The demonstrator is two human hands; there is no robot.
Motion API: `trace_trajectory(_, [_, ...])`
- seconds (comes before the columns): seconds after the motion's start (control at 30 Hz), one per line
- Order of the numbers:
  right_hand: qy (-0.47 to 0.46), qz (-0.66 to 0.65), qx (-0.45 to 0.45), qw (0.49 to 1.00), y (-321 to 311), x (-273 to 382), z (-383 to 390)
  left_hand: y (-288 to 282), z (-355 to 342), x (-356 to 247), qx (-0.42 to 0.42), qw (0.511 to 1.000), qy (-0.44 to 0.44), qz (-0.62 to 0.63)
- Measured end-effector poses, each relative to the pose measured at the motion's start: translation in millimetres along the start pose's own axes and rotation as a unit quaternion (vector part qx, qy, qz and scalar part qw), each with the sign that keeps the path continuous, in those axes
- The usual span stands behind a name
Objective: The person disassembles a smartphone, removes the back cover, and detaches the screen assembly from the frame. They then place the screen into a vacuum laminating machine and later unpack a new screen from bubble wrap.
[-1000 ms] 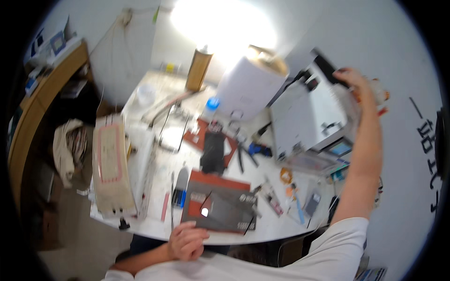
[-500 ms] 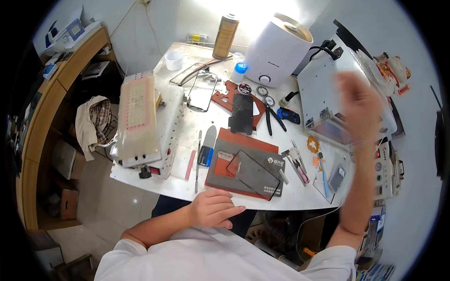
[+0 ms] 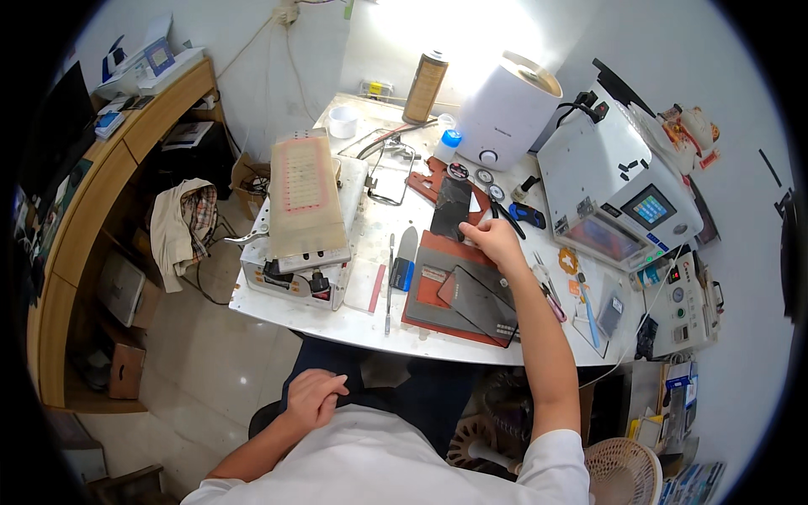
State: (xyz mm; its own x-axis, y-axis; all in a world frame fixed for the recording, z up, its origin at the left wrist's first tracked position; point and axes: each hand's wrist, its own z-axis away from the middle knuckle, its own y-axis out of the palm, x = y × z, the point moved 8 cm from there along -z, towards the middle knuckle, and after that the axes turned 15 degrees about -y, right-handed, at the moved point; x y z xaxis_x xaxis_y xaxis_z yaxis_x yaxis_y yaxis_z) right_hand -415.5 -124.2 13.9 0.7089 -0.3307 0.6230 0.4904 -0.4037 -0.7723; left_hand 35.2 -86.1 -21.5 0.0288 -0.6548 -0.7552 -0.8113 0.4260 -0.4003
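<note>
Right hand (image 3: 497, 241) extended over the white tabletop (image 3: 353, 324), fingers loosely curled and narrow, fingertips touching the lower edge of a dark phone screen panel (image 3: 452, 208) lying flat on a red mat (image 3: 433, 181); firm grasp not discernible. Left hand (image 3: 313, 399) off the tabletop, resting half-closed on the lap, holding nothing. Just below the right hand: dark rectangular plate (image 3: 480, 299) on a second red mat (image 3: 425, 290). Beyond: white humidifier (image 3: 505, 114), white machine with small display (image 3: 619, 189). At left: flat heating device (image 3: 305, 198).

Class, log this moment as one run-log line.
right hand: on dark phone | left hand: resting on lap | red mat: on table
</note>
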Motion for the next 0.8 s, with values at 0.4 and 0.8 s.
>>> trace_trajectory(0.4, [0.014, -0.313, -0.151, 0.938, -14.7, 48.2, 14.7, 5.8, -8.2, -7.0, 0.022, 0.999, 0.02, 0.034])
trace_trajectory(0.8, [-0.011, -0.446, -0.151, 0.882, 62.5, 127.8, 250.5, 47.5, -47.0, -4.6, 0.139, 0.798, -0.369, 0.456])
